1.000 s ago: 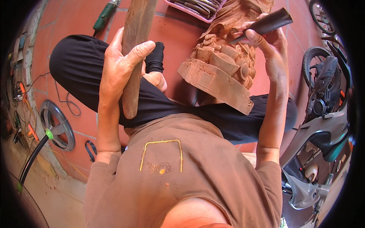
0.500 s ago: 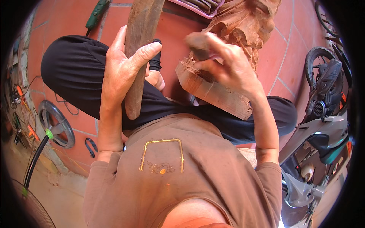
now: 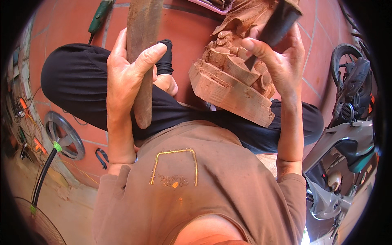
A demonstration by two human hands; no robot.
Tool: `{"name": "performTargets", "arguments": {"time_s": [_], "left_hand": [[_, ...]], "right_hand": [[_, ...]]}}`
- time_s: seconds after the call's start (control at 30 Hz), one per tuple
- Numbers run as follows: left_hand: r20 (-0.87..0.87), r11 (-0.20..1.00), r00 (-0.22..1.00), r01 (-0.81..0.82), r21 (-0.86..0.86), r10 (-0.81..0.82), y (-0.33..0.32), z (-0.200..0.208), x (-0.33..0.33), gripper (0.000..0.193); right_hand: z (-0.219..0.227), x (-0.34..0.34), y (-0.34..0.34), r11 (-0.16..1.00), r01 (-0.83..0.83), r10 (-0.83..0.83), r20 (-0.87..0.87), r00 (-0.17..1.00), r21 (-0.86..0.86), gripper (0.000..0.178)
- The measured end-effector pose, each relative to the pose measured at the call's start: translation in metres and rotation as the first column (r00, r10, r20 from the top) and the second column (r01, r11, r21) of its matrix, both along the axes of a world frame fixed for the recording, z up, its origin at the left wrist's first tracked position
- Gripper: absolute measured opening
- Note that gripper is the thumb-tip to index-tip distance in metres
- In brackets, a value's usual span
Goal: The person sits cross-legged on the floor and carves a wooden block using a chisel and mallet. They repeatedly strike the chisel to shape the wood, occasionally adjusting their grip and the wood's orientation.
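My left hand (image 3: 126,75) is wrapped round a long brown wooden mallet (image 3: 143,38), shaped like a flat club. The mallet stands lengthwise over my crossed legs, its wide end running out of the top edge. In my right hand (image 3: 286,67) is a chisel (image 3: 277,26) with a thick dark handle, held between thumb and fingers. Its narrow end slants down to the left over a reddish wood carving (image 3: 232,75); whether it touches the wood I cannot tell. The carving has a blocky base toward me and curled, folded shapes beyond it.
A pink basket (image 3: 212,7) of tools lies at the top. On the red tiled floor at left are a green power tool (image 3: 99,18), a grey wheel-like ring (image 3: 65,134) and a fan (image 3: 38,220). A motorbike (image 3: 343,151) stands close on the right.
My right hand has moved right and away from the carving's base, and the chisel now shows its dark handle raised to the upper right. My left hand with the mallet has shifted slightly left.
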State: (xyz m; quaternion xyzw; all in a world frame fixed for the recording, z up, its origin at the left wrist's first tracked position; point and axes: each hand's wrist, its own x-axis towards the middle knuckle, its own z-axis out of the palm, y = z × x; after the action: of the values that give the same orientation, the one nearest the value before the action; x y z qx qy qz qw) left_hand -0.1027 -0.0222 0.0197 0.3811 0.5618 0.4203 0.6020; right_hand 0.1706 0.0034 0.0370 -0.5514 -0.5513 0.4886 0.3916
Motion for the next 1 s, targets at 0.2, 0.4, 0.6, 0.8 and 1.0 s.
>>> {"name": "performTargets", "arguments": {"time_s": [0.2,0.4,0.6,0.8,1.0], "left_hand": [[-0.030,1.000,0.999,0.021,0.005,-0.021,0.002,-0.004,0.002,0.040],[-0.029,1.000,0.999,0.026,0.000,-0.026,0.004,-0.005,0.003,0.041],[-0.041,1.000,0.999,0.023,0.000,-0.023,0.004,-0.004,0.005,0.041],[-0.095,0.999,0.995,0.042,0.006,-0.042,0.004,-0.003,0.005,0.042],[-0.096,0.999,0.995,0.035,0.019,-0.033,0.001,-0.003,0.004,0.043]], "right_hand": [[0.003,0.004,-0.009,0.993,0.022,-0.035,-0.105,0.994,-0.119,0.051],[-0.002,0.000,-0.013,0.954,-0.160,0.092,-0.259,0.962,-0.254,0.048],[-0.015,0.001,-0.010,0.943,-0.208,0.162,-0.190,0.968,-0.261,0.047],[-0.015,0.009,-0.009,0.910,-0.144,0.046,-0.251,0.967,-0.388,0.043],[-0.016,0.013,-0.012,0.909,-0.128,0.010,-0.286,0.958,-0.397,0.044]]}}
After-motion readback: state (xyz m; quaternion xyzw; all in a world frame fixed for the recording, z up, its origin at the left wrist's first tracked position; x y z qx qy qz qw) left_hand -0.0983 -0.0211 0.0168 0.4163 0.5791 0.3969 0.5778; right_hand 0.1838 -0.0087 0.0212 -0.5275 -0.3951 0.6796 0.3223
